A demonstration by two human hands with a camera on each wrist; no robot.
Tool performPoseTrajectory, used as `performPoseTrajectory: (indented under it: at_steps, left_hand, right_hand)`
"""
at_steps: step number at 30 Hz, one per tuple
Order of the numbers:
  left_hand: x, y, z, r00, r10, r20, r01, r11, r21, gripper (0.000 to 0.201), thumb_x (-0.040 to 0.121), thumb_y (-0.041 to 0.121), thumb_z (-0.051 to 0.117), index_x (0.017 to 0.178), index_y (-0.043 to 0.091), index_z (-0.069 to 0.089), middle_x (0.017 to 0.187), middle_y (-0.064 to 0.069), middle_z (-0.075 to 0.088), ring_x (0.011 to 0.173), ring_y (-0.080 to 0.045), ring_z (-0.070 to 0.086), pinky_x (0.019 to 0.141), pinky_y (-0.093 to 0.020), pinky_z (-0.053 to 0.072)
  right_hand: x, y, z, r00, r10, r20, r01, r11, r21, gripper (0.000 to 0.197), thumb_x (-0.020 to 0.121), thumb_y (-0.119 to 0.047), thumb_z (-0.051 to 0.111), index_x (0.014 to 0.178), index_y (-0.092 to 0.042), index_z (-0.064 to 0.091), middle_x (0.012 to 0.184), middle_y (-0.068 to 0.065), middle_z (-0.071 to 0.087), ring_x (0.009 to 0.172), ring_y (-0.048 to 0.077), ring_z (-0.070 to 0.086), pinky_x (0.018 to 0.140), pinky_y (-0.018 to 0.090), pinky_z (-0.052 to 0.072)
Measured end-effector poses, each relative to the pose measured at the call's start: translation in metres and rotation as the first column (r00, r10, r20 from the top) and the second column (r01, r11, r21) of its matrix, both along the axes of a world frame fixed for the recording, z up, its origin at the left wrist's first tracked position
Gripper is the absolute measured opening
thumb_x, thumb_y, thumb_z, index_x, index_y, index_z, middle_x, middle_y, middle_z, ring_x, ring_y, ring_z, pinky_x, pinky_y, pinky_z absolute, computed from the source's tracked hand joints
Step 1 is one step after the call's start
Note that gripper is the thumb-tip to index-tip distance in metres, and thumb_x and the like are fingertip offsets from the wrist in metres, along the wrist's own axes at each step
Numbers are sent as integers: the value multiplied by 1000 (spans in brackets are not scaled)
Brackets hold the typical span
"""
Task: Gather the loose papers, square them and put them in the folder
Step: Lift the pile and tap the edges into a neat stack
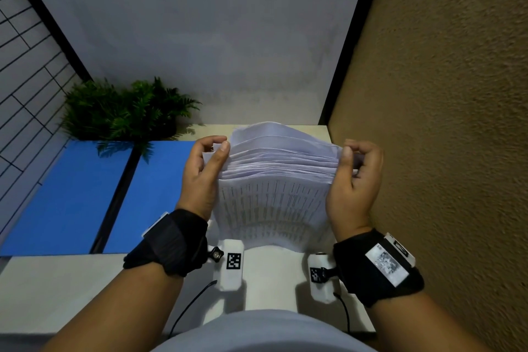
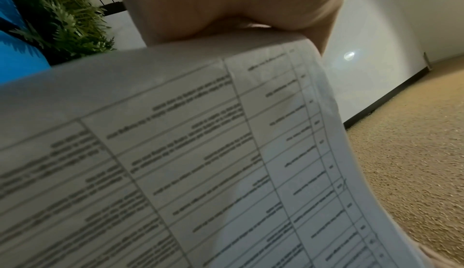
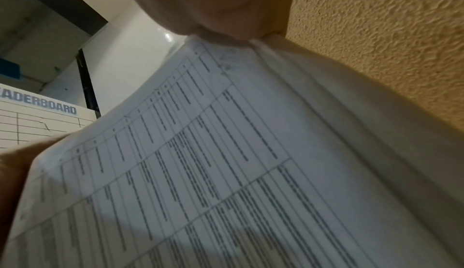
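A thick stack of printed papers (image 1: 275, 191) stands on its lower edge on the white table (image 1: 71, 288), with the top edges fanned and uneven. My left hand (image 1: 207, 168) grips the stack's left side, thumb in front and fingers curled behind. On the other side my right hand (image 1: 354, 180) grips the same way. A ruled table of text covers the front sheet, seen close in the left wrist view as papers (image 2: 200, 163) and in the right wrist view as papers (image 3: 226, 173). To the left an open blue folder (image 1: 71, 197) lies flat on the table.
A green potted fern (image 1: 123, 108) stands at the back left, behind the folder. A rough tan wall (image 1: 443, 123) runs close along the right. A board headed with leaderboard lettering (image 3: 37, 121) shows in the right wrist view.
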State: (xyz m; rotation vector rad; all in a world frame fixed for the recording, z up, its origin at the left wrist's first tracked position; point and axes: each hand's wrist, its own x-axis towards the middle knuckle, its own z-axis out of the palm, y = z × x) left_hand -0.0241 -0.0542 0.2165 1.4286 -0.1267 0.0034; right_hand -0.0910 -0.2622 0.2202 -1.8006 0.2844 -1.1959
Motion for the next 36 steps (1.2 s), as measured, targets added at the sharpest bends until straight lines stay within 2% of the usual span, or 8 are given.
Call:
performPoseTrajectory:
  at_steps: [5,8,13,18,21,26,32,36]
  left_hand:
    - [5,-1,7,998,-52,18,53,998,-27,34,77,50,65,101,25,64,105,-4,65,85,-10,67,71,-23,54]
    - [9,-3,11,998,-60,18,59,998,6,16,86,34,70,99,24,68,96,4,67,82,-7,67,72,-23,54]
    - [18,-5,13,999,-43,27,41,997,68,13,88,27,72,98,20,73,97,2,69,90,-14,66,78,-25,54]
    - [23,-5,12,998,-19,52,13,994,107,7,94,17,64,89,22,65,87,2,61,82,-15,58,76,-27,50]
    - [20,-1,10,1000,15,22,-16,998,65,29,96,12,57,76,32,62,81,5,59,78,-16,55,73,-31,47]
    - [9,-7,14,997,15,76,-19,998,58,17,87,38,70,80,24,62,83,6,61,80,-14,57,74,-27,50]
    - [9,-5,11,996,45,73,-51,995,84,13,93,21,65,81,25,68,82,3,63,78,-15,59,71,-28,51]
    - [8,-2,8,996,92,12,-92,996,22,20,95,15,60,77,25,63,80,4,57,76,-13,55,72,-29,47]
  right_hand:
    - [-4,3,-2,992,74,-102,-81,994,-69,21,95,-27,53,109,-20,66,121,1,45,111,-9,44,90,7,39]
    - [-5,4,-4,977,101,-189,-117,990,-77,16,91,-31,59,93,-20,70,123,-3,44,110,-13,43,84,2,40]
    - [-3,2,-7,987,113,-117,-122,990,-71,7,86,-14,68,83,-8,68,115,3,50,101,-5,51,82,11,47]
    - [1,0,-5,987,82,-136,-86,996,-26,15,88,-8,61,79,-17,55,101,-16,49,95,-4,51,82,23,45]
    - [-2,0,-5,986,93,-136,-93,996,8,15,92,-6,57,95,-20,55,102,-19,48,94,-4,51,81,23,44]
    - [-7,7,1,963,156,-221,-155,988,23,30,92,-30,61,120,-41,58,106,-25,44,99,-4,53,81,21,51]
    - [-3,8,8,968,152,-199,-122,980,155,7,90,-24,67,95,-22,70,93,-15,48,82,-12,50,74,6,44]
    - [-3,5,0,982,111,-153,-77,975,210,10,96,-25,54,87,-30,56,92,-6,54,85,1,53,78,23,48]
